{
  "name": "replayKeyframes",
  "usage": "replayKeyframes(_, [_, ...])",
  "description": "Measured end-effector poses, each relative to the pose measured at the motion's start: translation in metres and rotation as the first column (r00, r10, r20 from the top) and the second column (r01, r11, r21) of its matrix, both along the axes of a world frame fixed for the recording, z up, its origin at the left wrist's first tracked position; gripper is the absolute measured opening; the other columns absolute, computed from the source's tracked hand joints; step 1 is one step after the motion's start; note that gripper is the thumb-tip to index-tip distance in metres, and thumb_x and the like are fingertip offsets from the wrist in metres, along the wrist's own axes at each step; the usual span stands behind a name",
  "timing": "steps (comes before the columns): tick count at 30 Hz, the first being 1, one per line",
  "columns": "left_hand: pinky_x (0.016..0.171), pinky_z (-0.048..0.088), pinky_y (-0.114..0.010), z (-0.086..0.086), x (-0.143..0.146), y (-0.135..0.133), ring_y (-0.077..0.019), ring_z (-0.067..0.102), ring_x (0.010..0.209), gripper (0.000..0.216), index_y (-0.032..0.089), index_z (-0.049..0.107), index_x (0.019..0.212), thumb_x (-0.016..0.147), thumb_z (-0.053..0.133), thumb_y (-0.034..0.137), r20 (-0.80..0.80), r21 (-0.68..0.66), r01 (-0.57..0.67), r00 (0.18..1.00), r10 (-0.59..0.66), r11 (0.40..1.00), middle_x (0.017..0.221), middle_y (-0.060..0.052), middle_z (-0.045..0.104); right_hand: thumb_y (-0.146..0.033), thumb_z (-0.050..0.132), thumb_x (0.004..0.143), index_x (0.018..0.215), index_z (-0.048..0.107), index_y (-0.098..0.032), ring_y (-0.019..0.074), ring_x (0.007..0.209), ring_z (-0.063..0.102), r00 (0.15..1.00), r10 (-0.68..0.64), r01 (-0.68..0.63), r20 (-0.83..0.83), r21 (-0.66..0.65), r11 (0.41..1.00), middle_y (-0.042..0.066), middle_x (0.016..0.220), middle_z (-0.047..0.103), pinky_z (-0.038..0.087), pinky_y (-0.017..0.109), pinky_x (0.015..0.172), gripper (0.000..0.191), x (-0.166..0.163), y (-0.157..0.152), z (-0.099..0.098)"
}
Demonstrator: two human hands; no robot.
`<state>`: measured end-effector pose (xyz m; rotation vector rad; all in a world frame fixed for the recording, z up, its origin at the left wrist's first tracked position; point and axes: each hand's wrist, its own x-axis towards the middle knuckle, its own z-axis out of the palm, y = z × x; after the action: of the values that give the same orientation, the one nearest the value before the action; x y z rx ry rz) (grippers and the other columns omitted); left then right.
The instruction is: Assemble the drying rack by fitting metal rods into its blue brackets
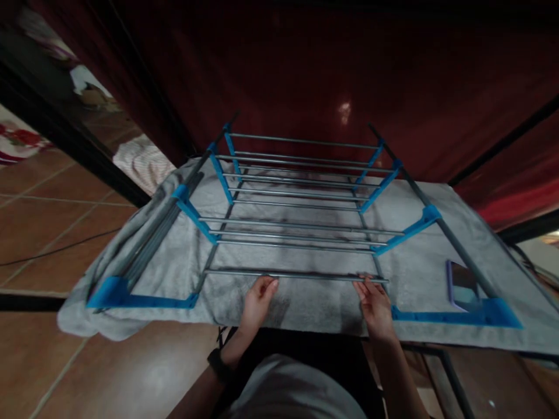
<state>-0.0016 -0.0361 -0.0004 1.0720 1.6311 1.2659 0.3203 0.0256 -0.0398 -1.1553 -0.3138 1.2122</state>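
Fingers [268,285] of the left hand [257,304] and right hand [376,305] are curled closed on the front rod [305,274], one hand near each end. The rod is the nearest bar of the rack [301,234], which lies on a grey cloth [166,273] over the surface.

Judgement: keep both ends level, grip evenly, and hold the rod square to the blue brackets [194,212] beyond the fingers. Mind the phone [463,285], just right of the right fingers.

Thumbs are hidden under the rod. The rod-end joints are too dim to read. The cloth runs out of frame at right.
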Motion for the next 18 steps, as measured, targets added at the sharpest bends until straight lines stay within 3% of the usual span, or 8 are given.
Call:
replayKeyframes(2, [0.069, 0.054, -0.032, 0.0, -0.005, 0.002, -0.0213, 0.07, 0.076, 0.029, 0.019, 0.064, 0.084, 0.081, 0.072, 0.046, 0.342, -0.112, -0.162, 0.92, 0.191, 0.98, 0.081, -0.007, 0.073, -0.024, 0.083, 0.066, 0.075, 0.067, -0.023, 0.0149, 0.084, 0.071, 1.0, -0.01, 0.01, -0.017, -0.021, 1.0, -0.003, 0.084, 0.073, 0.057, 0.04, 0.094, 0.019, 0.002, 0.0, -0.001])
replayKeyframes(5, [0.077, 0.057, -0.034, 0.004, -0.017, 0.005, -0.0223, 0.072, 0.082, 0.031, 0.017, 0.061, 0.084, 0.075, 0.08, 0.041, 0.637, -0.23, -0.281, 0.68, 0.363, 0.932, 0.086, -0.01, 0.074, -0.022, 0.084, 0.065, 0.077, 0.068, -0.023, 0.0143, 0.084, 0.07, 0.999, -0.02, 0.019, -0.04, -0.041, 0.999, -0.004, 0.084, 0.073, 0.057, 0.04, 0.095, 0.02, 0.006, 0.0, -0.003])
replayKeyframes(7, [0.079, 0.057, -0.035, 0.007, -0.025, 0.007, -0.0219, 0.073, 0.082, 0.028, 0.017, 0.061, 0.084, 0.075, 0.081, 0.034, 0.696, -0.243, -0.346, 0.588, 0.411, 0.906, 0.084, -0.009, 0.074, -0.021, 0.084, 0.064, 0.075, 0.067, -0.023, 0.0141, 0.087, 0.071, 0.999, -0.019, 0.017, -0.042, -0.04, 0.999, -0.003, 0.086, 0.073, 0.057, 0.039, 0.096, 0.02, 0.009, 0.0, -0.004])
replayKeyframes(9, [0.079, 0.058, -0.035, 0.008, -0.033, 0.008, -0.0199, 0.073, 0.078, 0.023, 0.018, 0.061, 0.084, 0.077, 0.08, 0.029, 0.71, -0.217, -0.432, 0.546, 0.445, 0.876, 0.078, -0.005, 0.072, -0.02, 0.085, 0.063, 0.074, 0.066, -0.023, 0.0137, 0.088, 0.071, 0.999, -0.015, 0.014, -0.031, -0.038, 0.999, -0.003, 0.087, 0.073, 0.057, 0.038, 0.096, 0.021, 0.012, -0.001, -0.006])
replayKeyframes(13, [0.073, 0.057, -0.028, 0.01, -0.046, 0.013, -0.0135, 0.069, 0.067, 0.015, 0.018, 0.06, 0.08, 0.082, 0.074, 0.021, 0.702, -0.191, -0.551, 0.502, 0.505, 0.813, 0.073, -0.002, 0.07, -0.023, 0.087, 0.062, 0.072, 0.065, -0.022, 0.0134, 0.089, 0.07, 1.0, -0.017, 0.017, 0.012, -0.052, 0.998, -0.003, 0.088, 0.072, 0.059, 0.036, 0.092, 0.023, 0.017, -0.001, -0.009])
replayKeyframes(18, [0.069, 0.056, -0.026, 0.014, -0.065, 0.016, -0.0159, 0.071, 0.075, 0.005, 0.016, 0.064, 0.088, 0.087, 0.068, 0.018, 0.726, -0.163, -0.586, 0.473, 0.498, 0.794, 0.084, -0.008, 0.074, -0.024, 0.086, 0.063, 0.076, 0.067, -0.023, 0.0139, 0.091, 0.07, 1.0, -0.007, 0.007, 0.015, -0.045, 0.999, -0.002, 0.092, 0.072, 0.059, 0.035, 0.091, 0.023, 0.018, -0.001, -0.008])
